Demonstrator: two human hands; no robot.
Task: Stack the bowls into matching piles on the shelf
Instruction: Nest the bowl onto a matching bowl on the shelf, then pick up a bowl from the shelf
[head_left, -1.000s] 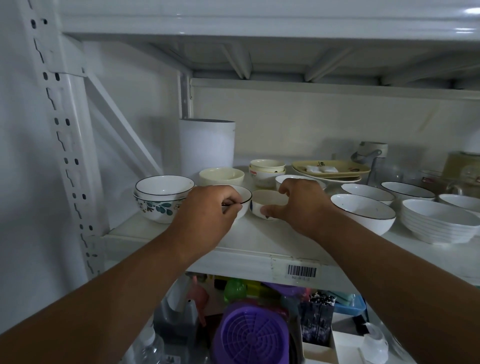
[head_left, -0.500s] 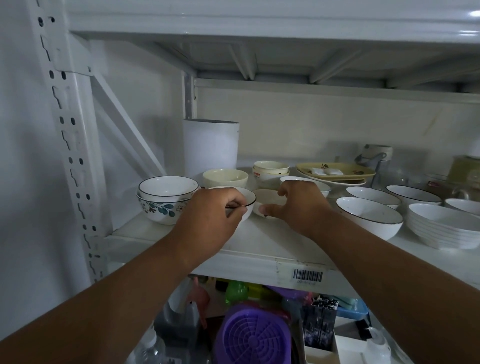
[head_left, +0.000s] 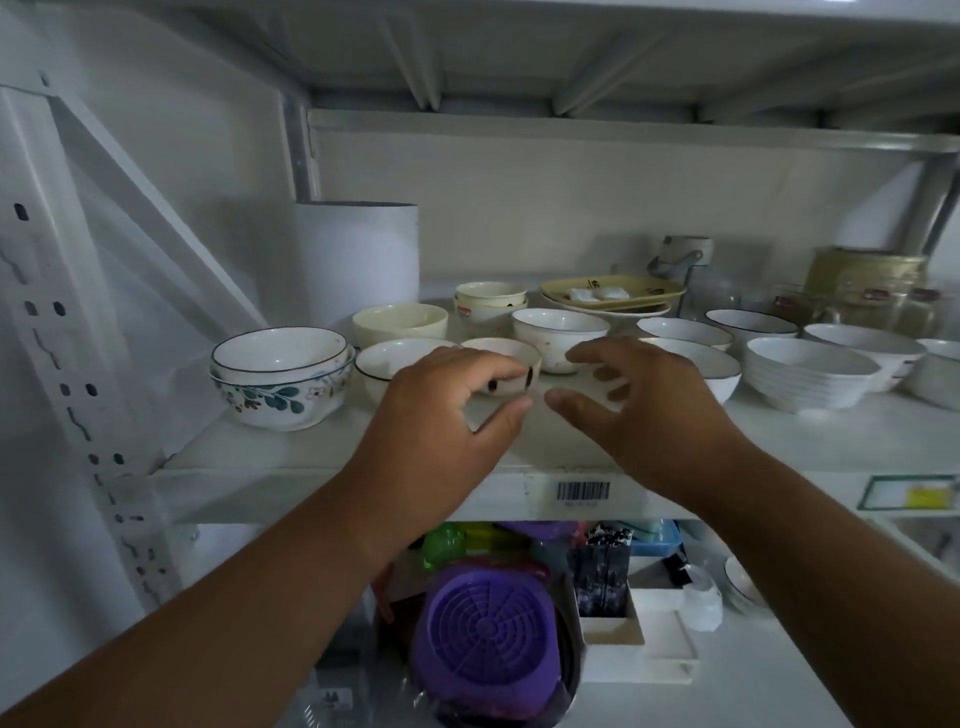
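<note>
Head view: the left hand (head_left: 447, 410) and right hand (head_left: 631, 405) hover over the white metal shelf (head_left: 322, 457), fingers apart and loosely curled, holding nothing. The small white bowl with dark spots (head_left: 511, 370) sits between them. Best cup it from both sides; the black-rimmed white bowl (head_left: 387, 364) crowds its left, the near edge has room.

Bare forearms (head_left: 249, 613), no sleeves

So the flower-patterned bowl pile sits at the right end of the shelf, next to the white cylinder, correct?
Not quite. In the head view the flower-patterned bowl pile sits at the left end of the shelf, in front of and left of the white cylinder.
</note>
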